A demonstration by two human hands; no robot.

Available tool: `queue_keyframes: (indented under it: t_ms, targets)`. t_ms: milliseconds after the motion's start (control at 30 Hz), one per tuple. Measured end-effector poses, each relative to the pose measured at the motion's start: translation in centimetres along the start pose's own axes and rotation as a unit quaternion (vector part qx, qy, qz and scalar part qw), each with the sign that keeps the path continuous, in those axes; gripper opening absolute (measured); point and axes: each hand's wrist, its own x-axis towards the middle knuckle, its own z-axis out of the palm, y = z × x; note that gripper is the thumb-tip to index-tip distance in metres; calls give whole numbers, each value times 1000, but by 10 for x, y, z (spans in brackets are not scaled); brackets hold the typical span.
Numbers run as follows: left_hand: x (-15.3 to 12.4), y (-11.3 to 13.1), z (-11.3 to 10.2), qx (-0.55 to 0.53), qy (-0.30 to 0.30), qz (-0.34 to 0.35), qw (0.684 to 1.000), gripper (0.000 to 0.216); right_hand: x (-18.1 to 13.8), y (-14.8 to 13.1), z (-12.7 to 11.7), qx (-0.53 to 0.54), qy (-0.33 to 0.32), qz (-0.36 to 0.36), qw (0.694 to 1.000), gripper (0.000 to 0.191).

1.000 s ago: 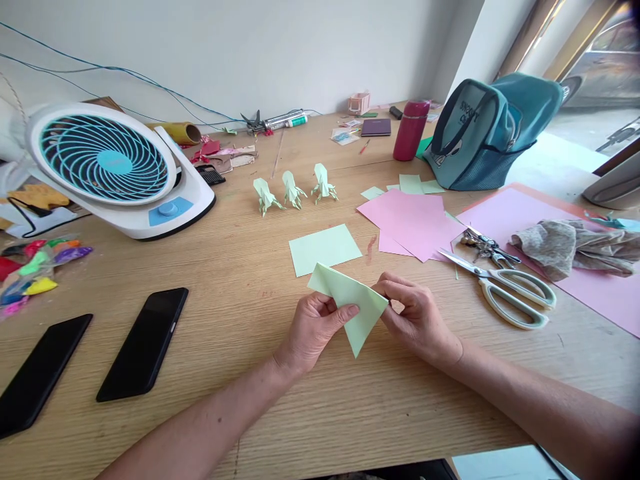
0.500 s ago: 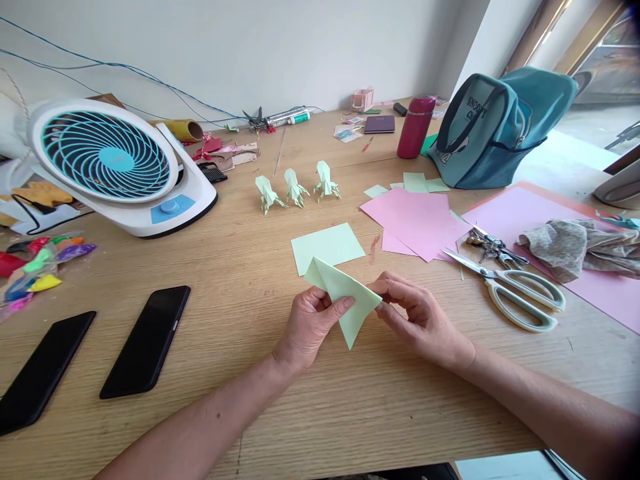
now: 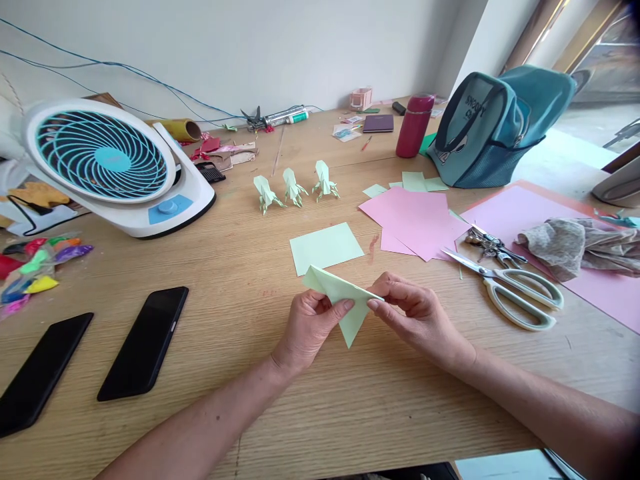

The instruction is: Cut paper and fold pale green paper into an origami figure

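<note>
Both my hands hold a pale green folded paper triangle (image 3: 345, 300) just above the wooden table (image 3: 240, 280). My left hand (image 3: 310, 327) pinches its left side with thumb on top. My right hand (image 3: 415, 313) pinches its right corner between thumb and fingers. A flat pale green sheet (image 3: 325, 247) lies just beyond the triangle. Three folded green paper figures (image 3: 293, 188) stand in a row farther back.
A white and teal fan (image 3: 113, 167) stands at the left, two black phones (image 3: 95, 353) lie near the front left. Scissors (image 3: 510, 287), keys, pink sheets (image 3: 415, 220) and a crumpled cloth (image 3: 580, 243) lie to the right. A teal bag (image 3: 490, 130) and red bottle (image 3: 413, 127) stand behind.
The green triangle has tipped flatter and looks narrower. My right thumb and fingers have closed in on its right corner. Both hands stay in place.
</note>
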Motion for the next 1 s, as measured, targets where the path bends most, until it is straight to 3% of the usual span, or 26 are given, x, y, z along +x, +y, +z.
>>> queue_keyframes:
  t_ms: [567, 1000]
  targets:
    - [1, 5, 2, 31, -14, 37, 999, 15, 0, 6, 2, 66, 42, 7, 997, 12]
    - [0, 5, 4, -7, -28, 36, 999, 11, 1, -4, 1, 41, 51, -14, 998, 15]
